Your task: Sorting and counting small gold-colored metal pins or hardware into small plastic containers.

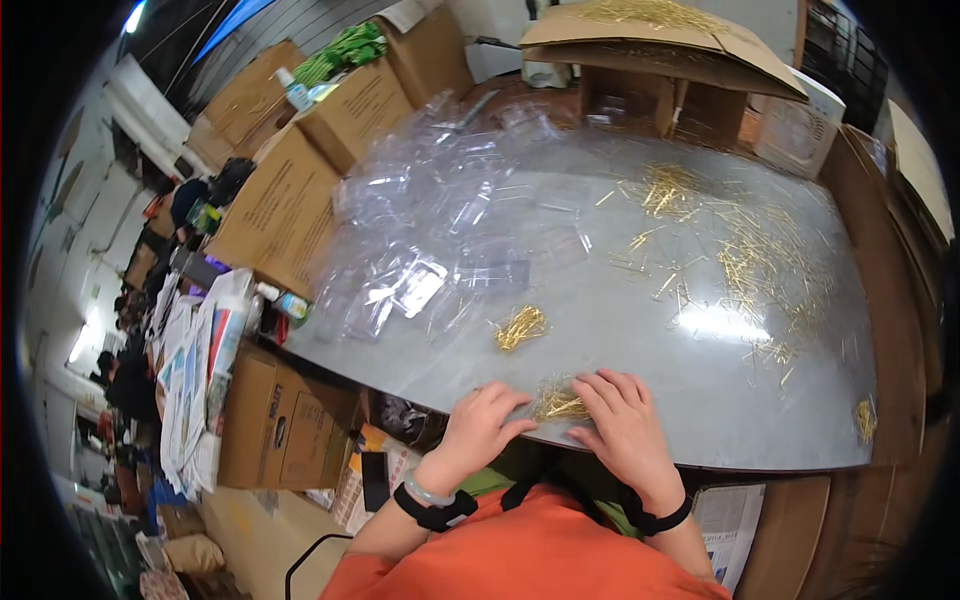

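A small pile of thin gold-coloured metal pins (558, 399) lies near the front edge of the grey tabletop (400, 370). On its left is my left hand (480, 425), thumb and forefinger apart, fingertips close to the pile. My right hand (622, 425) rests at the other side with fingers stretched out, their tips touching the pile's right end. Neither hand grips anything that I can see. A neater clump of the same pins (521, 328) lies just beyond, slightly left. The pins' exact kind is too small to make out.
Many loose gold pins (770, 265) are scattered over the table's right side; another clump (865, 420) sits at the right edge. Clear plastic boxes (420, 240) heap up at the left. Cardboard boxes (275, 210) border the left, and a cardboard shelf (660, 60) the back.
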